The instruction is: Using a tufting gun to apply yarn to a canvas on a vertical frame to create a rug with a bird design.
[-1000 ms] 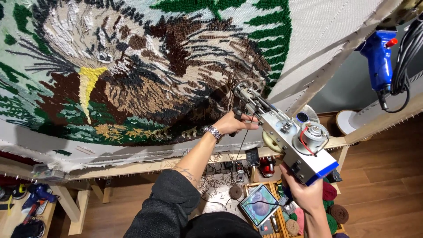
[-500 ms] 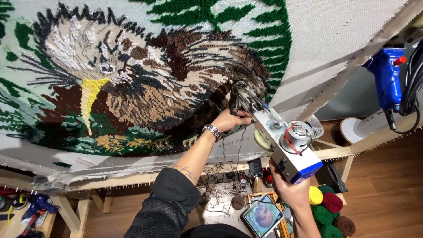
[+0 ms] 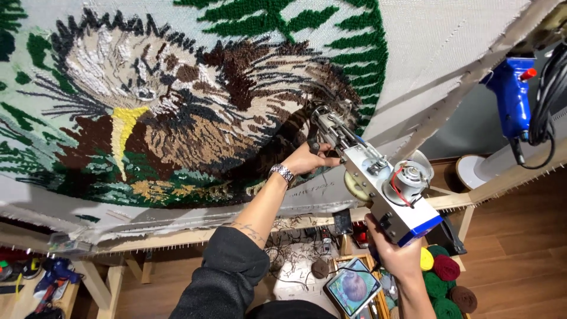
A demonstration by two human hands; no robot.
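— What's shifted in the last second?

— The white-and-blue handheld tufting gun with the exposed motor [image 3: 378, 183] has climbed. A second ago its nose sat lower, near the edge of the pile; now the needle end presses into the dark brown patch at the right side of the tufted rug of a brown-and-white bird with a yellow beak [image 3: 177, 112]. The view has tipped too, so more of the floor shows.

— And the hands?

— The left hand [image 3: 307, 159] is closed around the front grip just behind the needle (a metal-link wristwatch [image 3: 282, 173] sits on that wrist). The right hand [image 3: 393, 251] is wrapped round the rear handle under the blue base, fingers mostly hidden behind the body — I cannot tell whether a trigger is pressed.

— So what does the move amount to?

— I'd judge the gun is working up along the brown area, the dark filling carried higher.

— Anything else nearby?

— A blue power tool [image 3: 511, 94] hangs on the wooden frame [image 3: 460, 201] at right; red, green and yellow yarn balls [image 3: 443, 277] and a small tablet showing a picture [image 3: 353, 287] lie below.
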